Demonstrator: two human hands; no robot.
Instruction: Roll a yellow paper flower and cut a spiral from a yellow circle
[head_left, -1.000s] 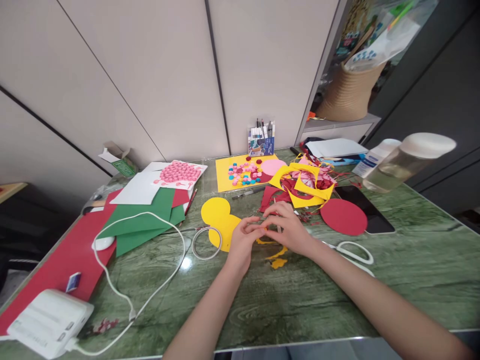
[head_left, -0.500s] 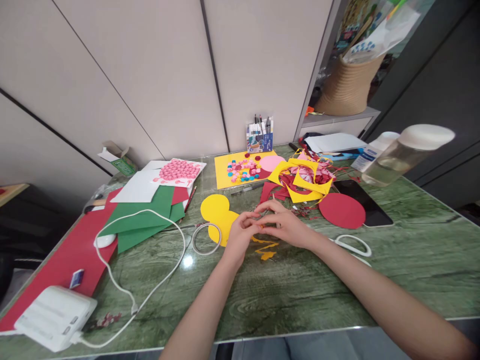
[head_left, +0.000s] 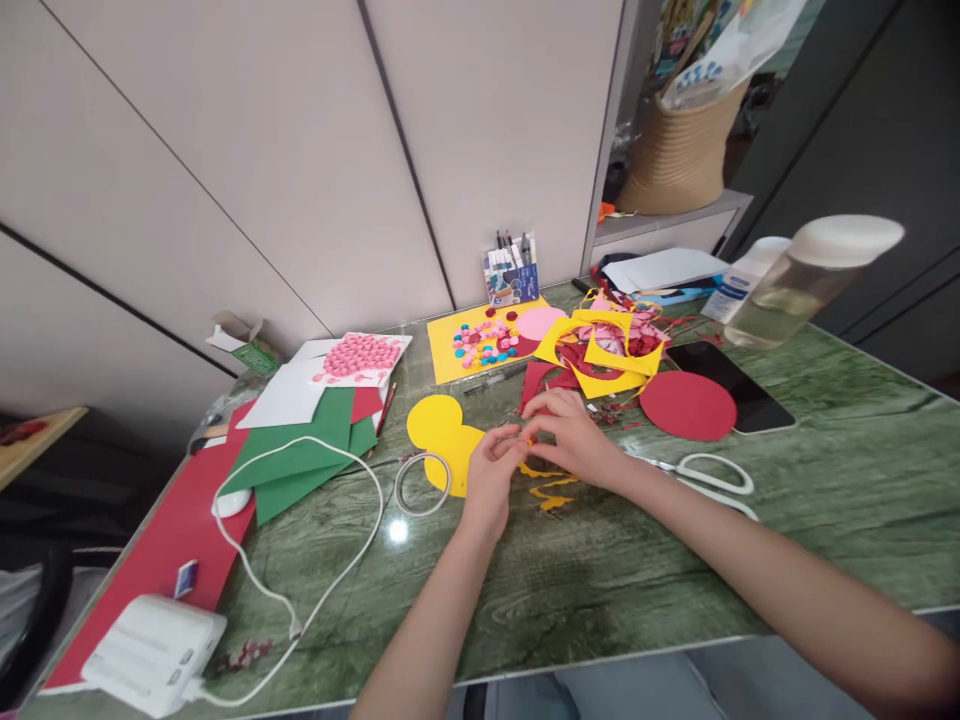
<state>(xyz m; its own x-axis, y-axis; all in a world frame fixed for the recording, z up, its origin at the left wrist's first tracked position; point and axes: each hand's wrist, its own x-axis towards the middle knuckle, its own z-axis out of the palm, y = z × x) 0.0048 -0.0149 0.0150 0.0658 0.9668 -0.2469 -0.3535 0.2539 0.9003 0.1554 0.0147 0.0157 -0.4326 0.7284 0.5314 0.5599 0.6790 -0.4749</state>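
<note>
My left hand (head_left: pixel 489 478) and my right hand (head_left: pixel 576 440) meet fingertip to fingertip just over the table. Both are closed in a pinch around a small yellow-orange piece, mostly hidden by the fingers; it looks like paper. Beside my left hand lies a yellow paper shape of two joined circles (head_left: pixel 438 424), with a roll of tape (head_left: pixel 398 490) overlapping its lower edge. Torn yellow-orange paper scraps (head_left: pixel 556 502) lie below my right hand. White-handled scissors (head_left: pixel 716 460) rest partly under my right forearm, near a red paper circle (head_left: pixel 688 406).
Behind the hands are a yellow sheet (head_left: pixel 444 362) with colored paper balls, cut yellow scraps (head_left: pixel 615 384) and a marker set (head_left: pixel 511 270). A phone (head_left: pixel 757 405) and a bottle (head_left: pixel 776 310) stand right. Left are green sheets (head_left: pixel 300 455), a cable (head_left: pixel 379 500) and a white power bank (head_left: pixel 154 650).
The view has shifted slightly, so the table things appear displaced. Both hands keep their fingertips together around the small piece, with small finger movements.
</note>
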